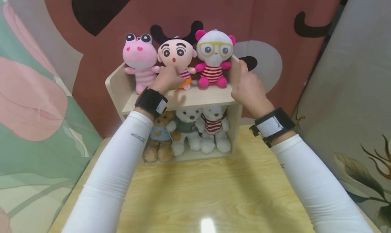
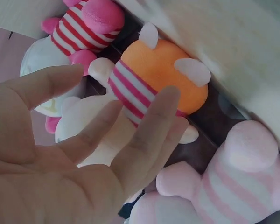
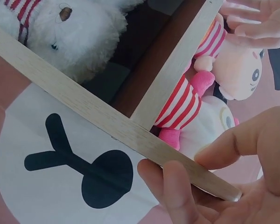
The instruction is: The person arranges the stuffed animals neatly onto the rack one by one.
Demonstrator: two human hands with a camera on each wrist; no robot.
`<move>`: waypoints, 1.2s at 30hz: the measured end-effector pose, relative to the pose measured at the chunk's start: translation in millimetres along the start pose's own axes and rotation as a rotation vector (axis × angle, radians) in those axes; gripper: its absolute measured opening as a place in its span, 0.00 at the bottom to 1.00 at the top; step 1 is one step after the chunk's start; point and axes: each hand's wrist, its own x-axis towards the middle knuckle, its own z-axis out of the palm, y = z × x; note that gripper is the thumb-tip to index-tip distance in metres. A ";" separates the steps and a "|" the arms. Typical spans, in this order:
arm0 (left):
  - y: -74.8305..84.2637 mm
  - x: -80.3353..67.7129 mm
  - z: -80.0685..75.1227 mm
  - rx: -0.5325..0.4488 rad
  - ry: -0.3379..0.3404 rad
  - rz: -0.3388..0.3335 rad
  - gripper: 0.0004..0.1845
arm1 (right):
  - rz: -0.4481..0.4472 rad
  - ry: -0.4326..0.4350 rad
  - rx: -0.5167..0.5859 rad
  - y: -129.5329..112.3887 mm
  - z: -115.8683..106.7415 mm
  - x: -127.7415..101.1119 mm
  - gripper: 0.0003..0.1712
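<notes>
- Reaching up at centre frame, the left hand (image 1: 166, 79) is spreading relaxed, straight fingers (image 2: 144, 135) against the round-faced boy plush doll in orange shorts (image 1: 177, 58), gripping nothing.
- Pinching at centre right, the right hand (image 1: 246, 87) is holding the side panel of the pale wooden two-tier shelf (image 1: 201, 97) between thumb and fingers (image 3: 177, 196).
- Sitting on the top tier, the doll is touching a pink frog plush (image 1: 138, 59) and a white bespectacled plush in red stripes (image 1: 213, 56).
- Standing on the light wooden surface (image 1: 213, 192), the shelf is housing three teddy bears (image 1: 186, 131) below.

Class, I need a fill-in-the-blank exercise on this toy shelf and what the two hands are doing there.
1. The left hand reaches the middle doll, whose shorts are ____.
2. The right hand grips the small wooden shelf unit by its ____ side panel.
3. The lower compartment holds ____ plush teddy bears.
4. The white plush doll with pink ears wears yellow ____.

Missing words: orange; right; three; glasses
</notes>
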 end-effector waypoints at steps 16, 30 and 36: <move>-80.2 -125.7 93.6 0.194 0.002 0.123 0.14 | -0.171 0.495 -0.028 14.2 25.8 -36.6 0.35; -158.0 -108.1 121.7 0.099 -0.056 0.028 0.28 | -0.334 0.461 -0.118 3.3 58.2 -51.8 0.12; -182.2 -106.4 140.4 0.085 -0.139 0.004 0.12 | -0.345 0.366 -0.119 6.5 67.8 -56.3 0.09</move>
